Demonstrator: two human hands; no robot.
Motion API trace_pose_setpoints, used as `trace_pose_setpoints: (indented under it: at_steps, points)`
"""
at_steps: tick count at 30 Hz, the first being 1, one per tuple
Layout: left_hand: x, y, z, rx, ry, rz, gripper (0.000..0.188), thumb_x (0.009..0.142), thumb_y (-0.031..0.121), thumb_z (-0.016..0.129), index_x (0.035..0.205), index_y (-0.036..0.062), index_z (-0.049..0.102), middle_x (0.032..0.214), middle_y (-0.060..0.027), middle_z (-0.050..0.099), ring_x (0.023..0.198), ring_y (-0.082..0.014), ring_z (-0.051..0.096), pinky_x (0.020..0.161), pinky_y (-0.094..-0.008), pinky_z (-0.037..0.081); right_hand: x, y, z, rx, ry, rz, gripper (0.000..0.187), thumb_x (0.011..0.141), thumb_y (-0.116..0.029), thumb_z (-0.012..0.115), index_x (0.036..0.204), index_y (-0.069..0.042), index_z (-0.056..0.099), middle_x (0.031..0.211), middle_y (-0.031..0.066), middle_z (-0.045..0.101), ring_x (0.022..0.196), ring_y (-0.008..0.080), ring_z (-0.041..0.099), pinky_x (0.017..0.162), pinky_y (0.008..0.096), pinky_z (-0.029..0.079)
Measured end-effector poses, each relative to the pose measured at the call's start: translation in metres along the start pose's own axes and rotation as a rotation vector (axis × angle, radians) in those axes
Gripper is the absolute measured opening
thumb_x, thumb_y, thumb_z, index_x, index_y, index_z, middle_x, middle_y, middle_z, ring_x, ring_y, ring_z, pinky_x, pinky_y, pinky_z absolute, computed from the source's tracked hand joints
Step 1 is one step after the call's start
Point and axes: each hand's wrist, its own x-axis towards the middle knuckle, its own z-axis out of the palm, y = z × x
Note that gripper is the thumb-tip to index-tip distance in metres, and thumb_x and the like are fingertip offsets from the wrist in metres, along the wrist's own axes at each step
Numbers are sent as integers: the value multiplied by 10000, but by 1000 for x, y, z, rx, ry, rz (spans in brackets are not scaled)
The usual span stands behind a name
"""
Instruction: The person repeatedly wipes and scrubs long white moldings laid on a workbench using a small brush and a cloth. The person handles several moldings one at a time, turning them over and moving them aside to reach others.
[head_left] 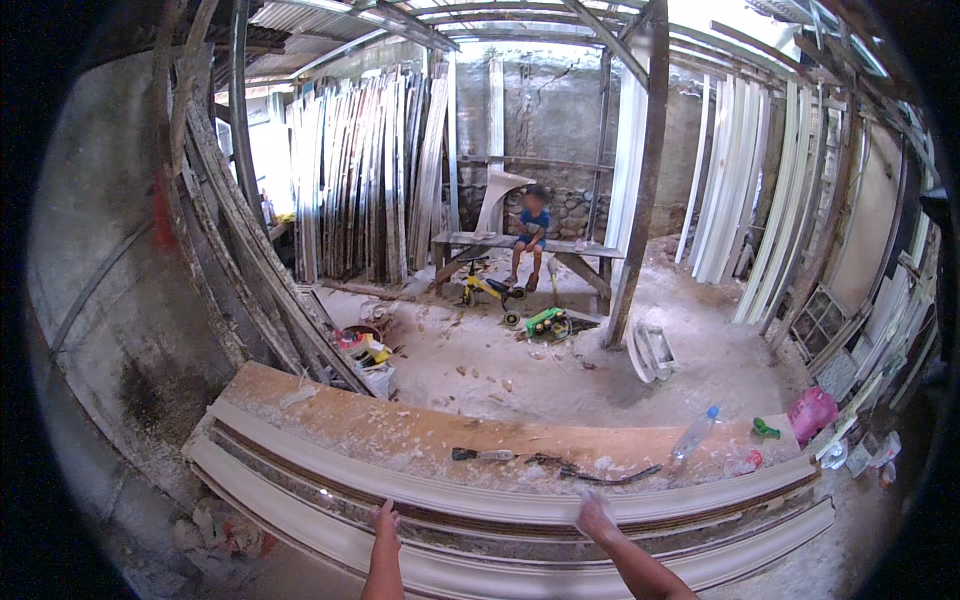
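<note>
Two long cream-white mouldings lie side by side across the bench in front of me, with a gap between them. My left hand is at the near edge of the farther moulding, its fingers bent in at that edge. Further right along the same moulding is my right hand, smeared by motion, so its fingers cannot be read. The nearer moulding passes under both forearms. Beyond the hands, a brush with a dark end and a thin dark tool or cord lie on the board.
White flakes litter the brown board. A clear bottle and a pink bag are at the right. A post rises beyond. A person sits on a far bench, near a small yellow bike and green toy.
</note>
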Motion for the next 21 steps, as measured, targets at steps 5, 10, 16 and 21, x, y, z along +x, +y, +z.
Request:
trace_pose_setpoints:
  at_steps: [5,10,16,21]
  points:
    - [52,-10,31,3,5,-100,797,792,260,720,1419,28,285,1285,-172,478,1142,-313,501,898,-483,435,-115,63,37,-18,55,432,693,842,-348,564,1461,-111,360,1527,177,325,1429,333,273,1145,595,150]
    - [63,-8,59,-25,183,-102,841,795,133,697,1458,12,194,1385,-198,440,1157,-362,524,966,-497,439,-145,113,30,146,115,329,580,850,-273,582,1407,-203,438,1472,164,402,1384,328,350,1144,581,165]
    - [29,9,57,-37,164,68,691,753,-36,656,1352,43,322,1243,-188,521,1037,-320,589,671,-430,580,-125,174,45,143,195,67,234,803,-177,593,1032,-182,641,1042,129,618,1014,349,585,850,518,444]
    - [-6,40,58,0,125,354,607,727,-76,654,1253,31,370,1174,-187,543,983,-306,623,627,-396,596,-125,222,54,175,169,-182,151,814,-171,598,939,-175,683,948,100,627,882,321,619,753,491,505]
